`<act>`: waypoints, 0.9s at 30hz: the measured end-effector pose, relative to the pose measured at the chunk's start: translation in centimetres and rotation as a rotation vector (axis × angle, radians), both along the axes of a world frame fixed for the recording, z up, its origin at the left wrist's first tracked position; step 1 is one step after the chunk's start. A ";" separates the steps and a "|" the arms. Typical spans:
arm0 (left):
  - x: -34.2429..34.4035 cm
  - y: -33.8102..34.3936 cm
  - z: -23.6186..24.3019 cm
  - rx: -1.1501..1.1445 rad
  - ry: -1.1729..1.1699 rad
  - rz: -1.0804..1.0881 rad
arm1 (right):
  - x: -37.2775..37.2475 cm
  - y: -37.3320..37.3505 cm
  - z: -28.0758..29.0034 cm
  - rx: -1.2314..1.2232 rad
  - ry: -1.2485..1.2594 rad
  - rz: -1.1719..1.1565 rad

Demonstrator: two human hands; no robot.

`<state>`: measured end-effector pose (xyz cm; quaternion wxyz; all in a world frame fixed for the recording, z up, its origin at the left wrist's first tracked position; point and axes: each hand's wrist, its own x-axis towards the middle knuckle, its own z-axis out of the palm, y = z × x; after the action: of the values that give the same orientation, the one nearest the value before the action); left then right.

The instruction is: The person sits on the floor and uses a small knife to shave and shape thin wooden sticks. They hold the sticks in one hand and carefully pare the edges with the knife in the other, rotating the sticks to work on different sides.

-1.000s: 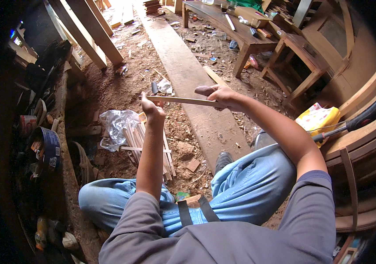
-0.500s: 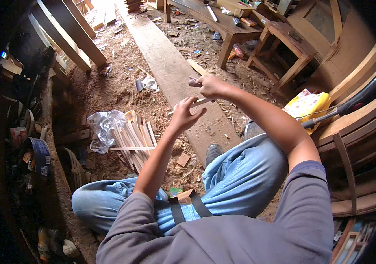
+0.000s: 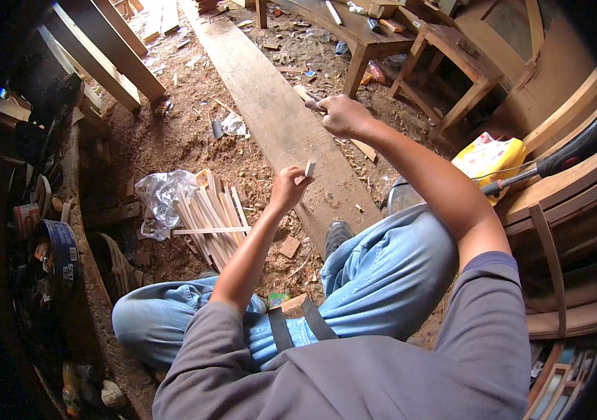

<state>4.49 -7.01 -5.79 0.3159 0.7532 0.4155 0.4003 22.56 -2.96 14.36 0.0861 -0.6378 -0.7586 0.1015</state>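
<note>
Pale wood juts from the pinched fingers of a seated worker's left hand [image 3: 288,190], a slim strip [image 3: 310,168] held up near the edge of a long plank [image 3: 256,91] on a workshop floor, while the right hand [image 3: 344,117], farther forward, is closed on what looks like a small grey-brown object [image 3: 314,105], too indistinct to identify. The hands are apart, the right one clear of the strip. Work appears under way rather than finished: one piece is up, many others lie in a loose bundle [image 3: 205,210] on the ground, and whether any has been worked cannot be told. One strip lies crosswise [image 3: 211,230] over the bundle and crumpled clear plastic [image 3: 155,203] crowds its far end, both potential snags. Shavings and scraps litter the ground. A wooden bench [image 3: 375,47] and an open-framed stool [image 3: 477,87] stand ahead to the right; a yellow package [image 3: 505,155] and a black-handled tool [image 3: 577,154] sit beside the right arm, curved timber [image 3: 546,210] beneath, and a blue tub [image 3: 62,248] at far left
</note>
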 end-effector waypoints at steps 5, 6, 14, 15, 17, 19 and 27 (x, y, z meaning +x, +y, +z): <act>-0.7 0.4 -0.2 0.140 0.041 0.105 | 0.2 -0.1 0.2 0.004 0.040 -0.009; -0.7 1.1 0.2 0.215 0.040 0.097 | 0.3 0.0 0.1 0.007 0.025 -0.013; -1.6 0.9 -1.0 -0.097 0.096 0.029 | 0.1 0.6 -0.8 -0.038 0.010 -0.037; -1.7 0.6 -1.4 -0.019 0.033 0.023 | 0.2 0.6 -0.8 -0.051 0.019 -0.053; -1.7 0.9 -1.6 0.029 -0.036 0.032 | 0.4 0.5 -0.5 0.011 0.007 -0.031; -1.6 1.6 -0.9 0.074 -0.098 0.032 | 0.5 0.4 -0.2 0.020 0.015 -0.023; -1.1 3.2 6.1 -0.076 -0.648 0.004 | -0.3 0.3 -0.6 0.040 0.053 0.047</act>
<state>3.40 -3.81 0.35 0.4589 0.5734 0.3094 0.6041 22.25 -2.64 13.81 0.1165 -0.6148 -0.7729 0.1051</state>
